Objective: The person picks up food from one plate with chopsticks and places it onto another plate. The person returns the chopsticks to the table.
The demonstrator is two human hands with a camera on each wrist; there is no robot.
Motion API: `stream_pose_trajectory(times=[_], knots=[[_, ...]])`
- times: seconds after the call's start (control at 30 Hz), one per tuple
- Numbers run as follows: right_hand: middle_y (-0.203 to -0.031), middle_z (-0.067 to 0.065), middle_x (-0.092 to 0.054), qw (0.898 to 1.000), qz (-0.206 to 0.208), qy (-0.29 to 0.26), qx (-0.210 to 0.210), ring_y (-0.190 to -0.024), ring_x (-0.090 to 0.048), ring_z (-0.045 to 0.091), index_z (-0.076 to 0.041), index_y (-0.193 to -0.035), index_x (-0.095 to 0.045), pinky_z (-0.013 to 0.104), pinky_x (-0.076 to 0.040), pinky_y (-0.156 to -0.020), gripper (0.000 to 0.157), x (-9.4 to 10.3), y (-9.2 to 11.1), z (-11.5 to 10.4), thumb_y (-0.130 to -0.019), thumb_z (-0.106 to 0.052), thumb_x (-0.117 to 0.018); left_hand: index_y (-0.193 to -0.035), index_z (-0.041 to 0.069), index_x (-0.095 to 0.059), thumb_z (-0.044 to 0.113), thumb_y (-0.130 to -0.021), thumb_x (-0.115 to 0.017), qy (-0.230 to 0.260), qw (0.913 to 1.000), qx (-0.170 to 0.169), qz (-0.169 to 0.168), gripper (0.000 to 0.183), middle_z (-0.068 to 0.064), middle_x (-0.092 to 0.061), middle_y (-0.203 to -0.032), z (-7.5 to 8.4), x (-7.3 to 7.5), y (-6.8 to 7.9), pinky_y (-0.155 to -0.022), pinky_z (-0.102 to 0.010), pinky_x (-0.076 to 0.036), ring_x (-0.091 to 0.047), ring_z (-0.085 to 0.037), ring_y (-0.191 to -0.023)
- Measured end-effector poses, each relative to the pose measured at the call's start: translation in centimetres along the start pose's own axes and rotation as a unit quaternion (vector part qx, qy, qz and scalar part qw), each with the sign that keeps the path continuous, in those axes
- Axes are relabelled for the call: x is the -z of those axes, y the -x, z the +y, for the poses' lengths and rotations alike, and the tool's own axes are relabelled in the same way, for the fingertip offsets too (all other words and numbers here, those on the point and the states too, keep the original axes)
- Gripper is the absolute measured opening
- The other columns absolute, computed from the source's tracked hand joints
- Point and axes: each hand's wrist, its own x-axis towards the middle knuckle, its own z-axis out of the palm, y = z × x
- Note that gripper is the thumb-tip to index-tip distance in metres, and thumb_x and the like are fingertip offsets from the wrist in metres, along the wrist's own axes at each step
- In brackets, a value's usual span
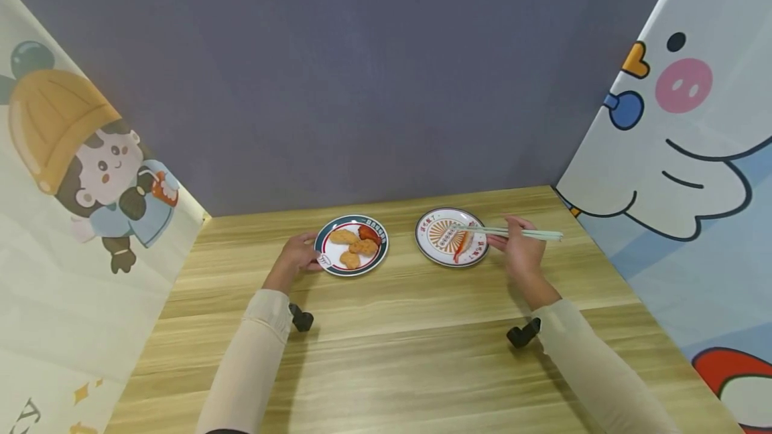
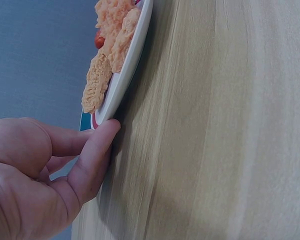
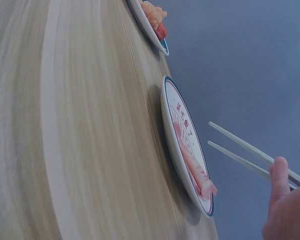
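Observation:
My left hand pinches the near left rim of a green-banded plate. In the left wrist view the thumb lies along the plate's edge. Fried chicken pieces and a redder piece lie on that plate. My right hand holds a pair of pale green chopsticks beside a white plate with a sunburst print. A red-and-white shrimp rests on this second plate. The chopsticks have parted tips with nothing between them, held above the plate.
Both plates stand on a wood-grain table, near its far edge. A grey-blue panel rises behind it. Cartoon-printed panels flank the table on the left and right. Black wrist mounts stick out by the sleeves.

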Motion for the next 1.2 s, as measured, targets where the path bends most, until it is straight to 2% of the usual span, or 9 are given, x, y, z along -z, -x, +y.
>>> stream_pose_trajectory(times=[0.07,0.23,0.33,0.53,0.7,0.9,1.07,1.2], knots=[[-0.096,0.010,-0.060,1.000,0.001,0.005,0.008,-0.060,-0.074,0.018,-0.008,-0.105,-0.066,0.028,-0.066,-0.060,0.015,0.4,-0.1,0.0,-0.105,-0.016,-0.054,-0.154,0.004,-0.042,-0.015,-0.090,-0.053,-0.001,1.0000,0.001,0.001,0.067,-0.021,-0.061,-0.109,0.0,0.0,0.0,-0.065,-0.030,-0.068,-0.067,-0.016,-0.063],[-0.097,0.009,-0.059,1.000,0.009,0.017,0.025,-0.060,-0.074,0.018,0.003,-0.116,-0.061,0.028,-0.066,-0.060,0.024,1.6,-0.4,-0.2,-0.105,-0.017,-0.054,-0.154,0.003,-0.040,-0.016,-0.090,-0.053,0.001,1.0000,0.002,0.000,0.069,-0.023,-0.060,-0.112,0.0,0.0,0.0,-0.065,-0.030,-0.068,-0.067,-0.017,-0.063],[-0.099,0.011,-0.057,1.000,0.020,0.014,0.011,-0.058,-0.074,0.017,0.004,-0.119,-0.060,0.026,-0.066,-0.058,0.027,2.2,-0.5,-0.7,-0.105,-0.018,-0.054,-0.155,0.004,-0.040,-0.016,-0.090,-0.053,0.001,1.0000,0.004,0.001,0.069,-0.024,-0.060,-0.115,0.1,-0.1,0.0,-0.064,-0.029,-0.068,-0.066,-0.016,-0.063],[-0.108,0.009,-0.047,1.000,0.020,0.009,-0.012,-0.057,-0.073,0.017,0.000,-0.116,-0.060,0.026,-0.066,-0.060,0.022,3.1,-0.7,-1.5,-0.106,-0.015,-0.048,-0.156,0.003,-0.038,-0.015,-0.091,-0.052,-0.001,1.0000,0.005,-0.003,0.068,-0.025,-0.059,-0.118,0.1,-0.1,-0.1,-0.063,-0.030,-0.068,-0.067,-0.017,-0.064],[-0.106,0.011,-0.047,1.000,0.022,0.016,0.002,-0.057,-0.073,0.016,-0.002,-0.114,-0.060,0.026,-0.066,-0.060,0.020,3.6,-0.8,-1.6,-0.107,-0.015,-0.047,-0.155,0.004,-0.040,-0.015,-0.091,-0.053,-0.006,1.0000,0.005,-0.004,0.068,-0.025,-0.061,-0.112,0.1,0.1,0.1,-0.067,-0.032,-0.068,-0.068,-0.018,-0.066],[-0.103,0.009,-0.054,0.999,0.037,0.025,-0.004,-0.054,-0.072,0.016,-0.003,-0.111,-0.062,0.027,-0.066,-0.058,0.019,4.1,-0.8,-1.6,-0.106,-0.017,-0.051,-0.155,0.002,-0.040,-0.016,-0.089,-0.052,-0.004,0.9999,0.000,-0.011,0.069,-0.024,-0.062,-0.105,0.4,0.2,0.5,-0.064,-0.030,-0.068,-0.068,-0.019,-0.067],[-0.106,0.008,-0.052,0.999,0.038,0.027,-0.015,-0.053,-0.072,0.016,-0.004,-0.109,-0.061,0.027,-0.066,-0.059,0.018,3.8,-0.6,-1.2,-0.107,-0.017,-0.049,-0.155,0.004,-0.041,-0.015,-0.090,-0.052,-0.009,0.9999,0.004,-0.003,0.068,-0.023,-0.062,-0.110,0.3,0.0,0.3,-0.068,-0.031,-0.068,-0.068,-0.018,-0.067],[-0.108,0.011,-0.050,0.999,0.034,0.030,-0.014,-0.055,-0.072,0.016,-0.006,-0.107,-0.060,0.027,-0.067,-0.060,0.016,3.3,-0.4,-0.7,-0.107,-0.019,-0.050,-0.155,0.003,-0.040,-0.016,-0.090,-0.053,-0.012,0.9999,0.002,-0.002,0.069,-0.023,-0.063,-0.106,0.1,-0.1,0.2,-0.068,-0.033,-0.069,-0.068,-0.018,-0.065]])
